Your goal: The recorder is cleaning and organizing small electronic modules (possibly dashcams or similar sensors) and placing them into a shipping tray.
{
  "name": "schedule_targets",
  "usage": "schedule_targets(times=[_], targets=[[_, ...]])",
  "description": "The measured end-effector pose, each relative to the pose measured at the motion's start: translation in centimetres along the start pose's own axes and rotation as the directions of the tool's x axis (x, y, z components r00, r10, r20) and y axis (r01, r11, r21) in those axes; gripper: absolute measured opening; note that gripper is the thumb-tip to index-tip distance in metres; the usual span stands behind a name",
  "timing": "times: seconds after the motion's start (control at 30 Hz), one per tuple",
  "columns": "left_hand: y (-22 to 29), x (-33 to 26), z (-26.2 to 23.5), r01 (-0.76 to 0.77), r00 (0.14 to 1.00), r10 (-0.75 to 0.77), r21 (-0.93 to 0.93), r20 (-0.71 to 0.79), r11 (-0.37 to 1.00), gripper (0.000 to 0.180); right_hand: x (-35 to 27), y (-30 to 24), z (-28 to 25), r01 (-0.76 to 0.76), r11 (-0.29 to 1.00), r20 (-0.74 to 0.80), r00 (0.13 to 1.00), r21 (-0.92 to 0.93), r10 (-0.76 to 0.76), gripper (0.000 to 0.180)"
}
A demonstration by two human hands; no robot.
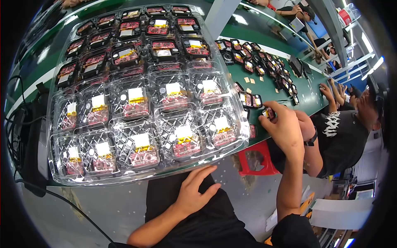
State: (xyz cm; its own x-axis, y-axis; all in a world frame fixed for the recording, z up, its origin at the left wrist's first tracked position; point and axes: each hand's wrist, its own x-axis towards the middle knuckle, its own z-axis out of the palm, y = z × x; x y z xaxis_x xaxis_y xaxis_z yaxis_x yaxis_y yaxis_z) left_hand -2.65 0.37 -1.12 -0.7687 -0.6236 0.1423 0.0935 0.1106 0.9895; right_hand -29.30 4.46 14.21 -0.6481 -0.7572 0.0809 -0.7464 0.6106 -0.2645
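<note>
A large clear plastic blister tray [244, 144] fills the left and middle. Its pockets hold several black, squarish watch-like housings [126, 56] with red circuit boards, pale batteries and yellow tape. Patterned clear plastic covers the near rows, while the far rows look uncovered. Just right of the tray, my right hand [285, 130] reaches over the bench, thumb and forefinger pinched on a watch-like housing [269, 113] whose red board partly shows. My left hand [194, 191] holds nothing; its fingers are apart above my lap, close under the tray's near edge.
Several similar housings [249, 99] lie on the green bench [264, 82], with a denser pile farther off and small tan squares [248, 80] between. A co-worker in a black shirt [341, 134] sits at the right. A red stool [258, 159] and black cables [66, 198] are below the bench.
</note>
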Motion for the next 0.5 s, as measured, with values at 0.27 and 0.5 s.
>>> schedule_targets(times=[0.27, 0.5], targets=[[0.1, 0.4, -0.1, -0.06, 0.998, 0.06, 0.038, -0.006, 0.997, 0.048, 1.2, -1.1, -0.5, -0.011, 0.999, -0.1, 0.995, 0.03, 0.014, 0.038], [-0.1, 0.4, 0.1, -0.045, 0.999, 0.045, 0.022, -0.007, 0.999, 0.046, 4.2, -5.3, 0.5, 0.061, 0.998, -0.036, 0.998, 0.024, -0.06, 0.041]])
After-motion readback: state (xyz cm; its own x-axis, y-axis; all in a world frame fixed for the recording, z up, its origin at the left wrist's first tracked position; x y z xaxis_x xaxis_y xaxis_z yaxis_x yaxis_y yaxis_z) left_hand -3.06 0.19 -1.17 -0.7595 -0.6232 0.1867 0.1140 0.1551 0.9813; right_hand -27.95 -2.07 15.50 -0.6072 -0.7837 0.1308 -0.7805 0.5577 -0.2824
